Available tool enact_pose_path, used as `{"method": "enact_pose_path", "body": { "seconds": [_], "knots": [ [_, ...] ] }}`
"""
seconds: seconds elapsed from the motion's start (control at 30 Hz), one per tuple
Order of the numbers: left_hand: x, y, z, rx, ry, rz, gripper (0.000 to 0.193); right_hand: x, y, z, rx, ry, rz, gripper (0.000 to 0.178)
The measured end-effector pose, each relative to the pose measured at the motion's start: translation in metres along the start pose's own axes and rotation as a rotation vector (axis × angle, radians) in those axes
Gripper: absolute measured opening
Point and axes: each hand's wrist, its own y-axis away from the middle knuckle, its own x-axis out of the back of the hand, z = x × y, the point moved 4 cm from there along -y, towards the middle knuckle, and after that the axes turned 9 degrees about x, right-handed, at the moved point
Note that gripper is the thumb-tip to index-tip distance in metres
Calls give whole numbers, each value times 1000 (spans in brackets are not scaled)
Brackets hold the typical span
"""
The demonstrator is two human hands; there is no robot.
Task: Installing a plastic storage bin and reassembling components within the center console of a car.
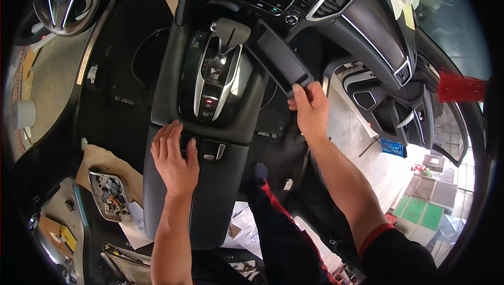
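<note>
While the left hand (pixel 175 159) lay flat and open on the centre console (pixel 210 201), the right hand (pixel 311 109) gripped a black trim panel (pixel 281 59).

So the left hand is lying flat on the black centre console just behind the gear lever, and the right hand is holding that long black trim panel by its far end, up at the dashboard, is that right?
Not quite. The head view shows the right hand gripping the long black plastic trim panel by its near end, not its far end. The rest holds: the left hand lies flat on the black centre console, behind the gear lever.

Car repair workshop — stripped car interior (pixel 131 75), loose centre console (pixel 210 180).
</note>
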Motion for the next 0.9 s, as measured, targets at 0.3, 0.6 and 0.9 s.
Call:
{"method": "enact_pose_path", "body": {
  "seconds": [0.3,0.6,0.9],
  "knots": [
    [2,-1,-3,31,36,-2,39,-41,-41,0,123,67,17,27],
    [2,1,-9,50,54,8,39,-45,-35,3,97,-36,-23,25],
    [3,0,-12,56,75,3,40,-37,-30,-11,513,332,-72,15]
  ]
}}
